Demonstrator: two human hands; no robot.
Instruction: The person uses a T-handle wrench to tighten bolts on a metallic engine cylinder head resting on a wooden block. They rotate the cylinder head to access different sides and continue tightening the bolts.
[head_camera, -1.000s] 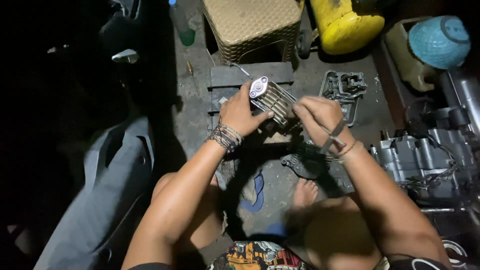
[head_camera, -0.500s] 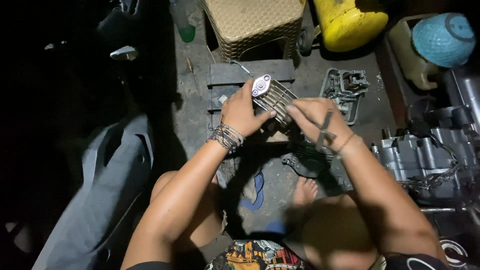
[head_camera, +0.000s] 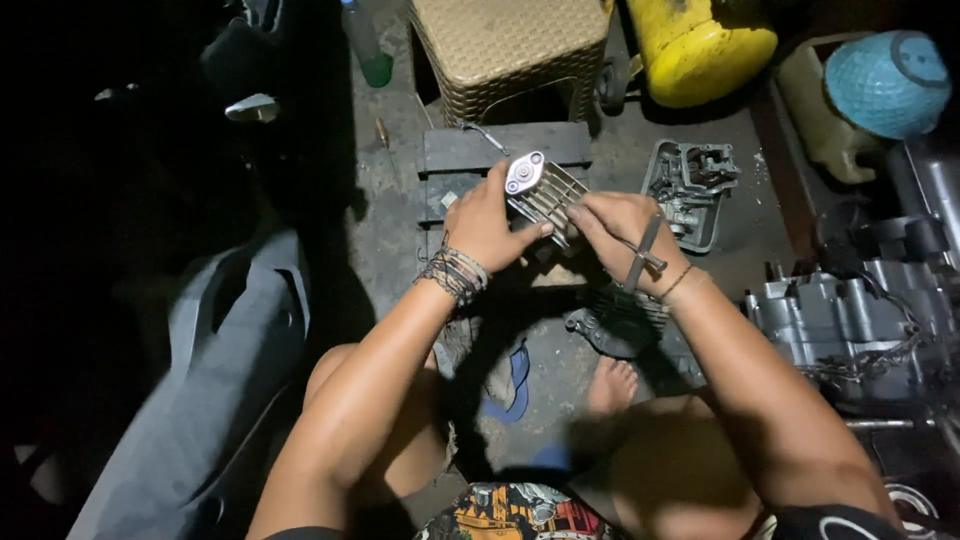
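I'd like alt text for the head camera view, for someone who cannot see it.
Seen from above, a seated person's left hand and right hand grip a finned metal engine part over a dark wooden pallet; the right hand also holds a slim metal tool. Around them on the dim concrete floor lie a wicker basket, a yellow tank and a grey engine block.

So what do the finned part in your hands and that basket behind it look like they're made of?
Finned part: looks like cast metal, probably aluminium, dull silver-grey with thin ribs and a bright round cap at one end. The left hand and right hand both grip it. Basket: woven tan wicker or plastic weave; the crossed strands show, but which of the two is unclear.
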